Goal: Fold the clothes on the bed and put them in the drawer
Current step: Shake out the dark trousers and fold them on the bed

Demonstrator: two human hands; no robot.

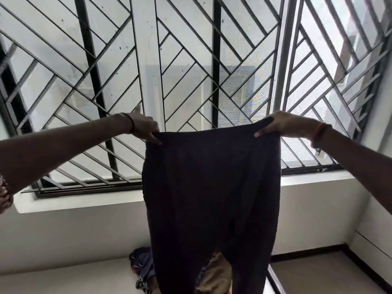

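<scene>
- Barred window (191, 60) fills the background; pale sill and wall beneath, the bed (63, 279) low in view.
- Dark trousers (212, 198) held up in the air by the waistband, legs hanging above the bed.
- Left hand (144, 128) pinches one waistband corner; right hand (280, 126) grips the other.
- Heap of unfolded clothes (146, 270) lies on the bed behind the trousers.
- Judgement: early stage. Trousers not yet folded, heap waiting, drawer out of view.

A pale bed (63, 279) carries a heap of crumpled clothes (144, 270).
</scene>
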